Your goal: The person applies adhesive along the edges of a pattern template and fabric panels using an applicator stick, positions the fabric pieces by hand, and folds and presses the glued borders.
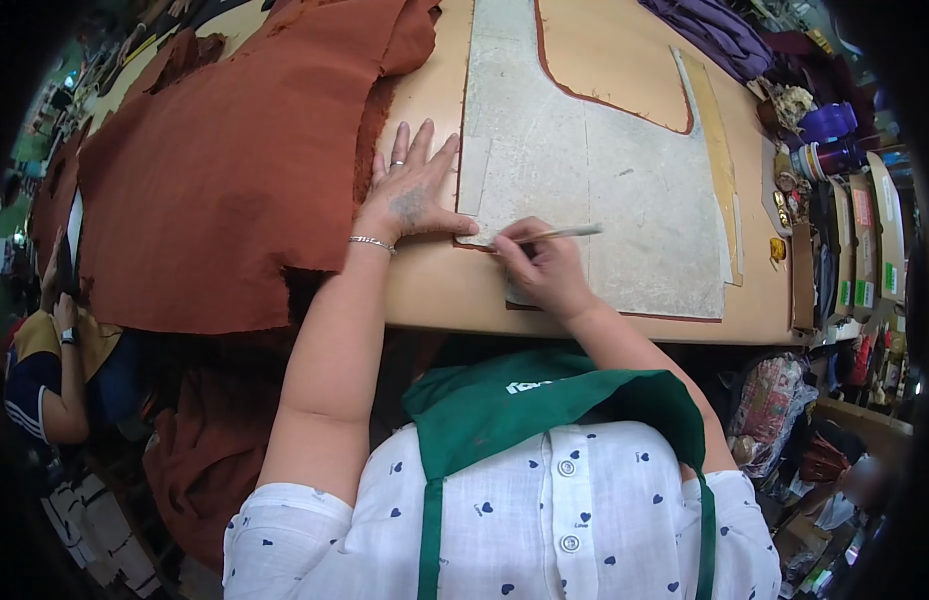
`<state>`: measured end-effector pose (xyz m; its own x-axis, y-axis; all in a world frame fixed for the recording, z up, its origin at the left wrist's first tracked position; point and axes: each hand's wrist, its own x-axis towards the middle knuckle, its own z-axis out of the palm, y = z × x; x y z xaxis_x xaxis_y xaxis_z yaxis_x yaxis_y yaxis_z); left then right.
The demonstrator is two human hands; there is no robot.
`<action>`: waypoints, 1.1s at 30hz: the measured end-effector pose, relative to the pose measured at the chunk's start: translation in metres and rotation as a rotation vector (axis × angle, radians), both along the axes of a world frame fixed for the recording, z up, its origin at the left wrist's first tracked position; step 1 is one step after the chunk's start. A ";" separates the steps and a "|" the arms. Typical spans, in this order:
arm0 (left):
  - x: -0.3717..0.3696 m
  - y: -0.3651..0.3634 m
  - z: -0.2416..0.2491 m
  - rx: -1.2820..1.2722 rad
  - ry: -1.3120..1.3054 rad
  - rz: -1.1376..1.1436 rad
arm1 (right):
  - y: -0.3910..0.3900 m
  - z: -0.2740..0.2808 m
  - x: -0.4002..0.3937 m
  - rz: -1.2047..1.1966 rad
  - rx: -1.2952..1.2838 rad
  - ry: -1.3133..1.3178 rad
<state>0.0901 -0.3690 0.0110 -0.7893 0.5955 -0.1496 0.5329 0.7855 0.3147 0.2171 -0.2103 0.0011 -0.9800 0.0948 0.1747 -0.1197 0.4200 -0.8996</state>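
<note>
A large grey-white pattern template (635,200) lies flat on the table, with a thin rust-brown fabric edge showing around its outline. My left hand (413,195) is spread beside the template's left edge, its thumb pressing on the lower left corner. In my right hand (547,262) is a slim pencil-like marking tool (570,232), its light end pointing right. The hand rests near the template's lower left edge, and the tool's tip is hidden by the fingers. Left of my left hand spreads a big piece of rust-brown fabric (225,190) with ragged edges.
The tan tabletop (435,290) ends just in front of my green apron (545,400). Purple cloth (715,35), a purple container (830,122) and upright boxes (865,240) line the right side. Another person's arm (70,370) is at the far left.
</note>
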 end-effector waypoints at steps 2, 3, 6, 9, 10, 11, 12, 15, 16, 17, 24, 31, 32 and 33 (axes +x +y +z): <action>0.001 0.000 -0.001 -0.002 0.010 0.000 | -0.014 -0.002 -0.009 0.054 -0.008 0.091; 0.000 0.000 -0.003 -0.003 0.018 -0.001 | -0.017 -0.004 -0.013 0.084 -0.049 0.076; -0.001 -0.001 -0.003 0.006 0.015 0.001 | -0.003 0.011 -0.009 0.038 0.083 -0.114; 0.000 -0.001 -0.003 0.009 0.011 0.005 | 0.025 0.026 0.009 -0.064 0.151 -0.167; 0.000 -0.001 -0.003 0.008 0.015 0.003 | 0.031 0.028 0.017 -0.097 0.125 -0.183; 0.002 0.000 0.000 0.015 0.012 0.007 | 0.033 0.036 0.028 -0.121 0.066 -0.171; 0.006 0.003 0.004 0.026 0.003 -0.018 | 0.035 0.033 0.040 -0.099 0.029 -0.159; 0.035 0.022 0.020 0.105 0.021 -0.114 | 0.035 0.020 0.071 -0.019 -0.028 -0.110; 0.048 0.032 0.019 0.148 0.024 -0.159 | 0.034 0.017 0.074 0.001 0.010 -0.067; 0.059 0.042 0.017 0.190 0.027 -0.201 | 0.032 0.013 0.077 0.023 0.047 -0.023; 0.076 0.060 -0.002 0.121 0.049 -0.255 | 0.017 0.006 0.070 0.036 0.066 0.123; 0.077 0.062 0.000 0.079 0.066 -0.243 | 0.038 0.009 0.080 0.001 0.164 0.164; 0.077 0.062 0.000 0.074 0.067 -0.245 | 0.047 0.008 0.087 -0.052 0.133 0.110; 0.077 0.063 -0.001 0.070 0.067 -0.246 | 0.059 0.006 0.096 -0.103 0.103 0.056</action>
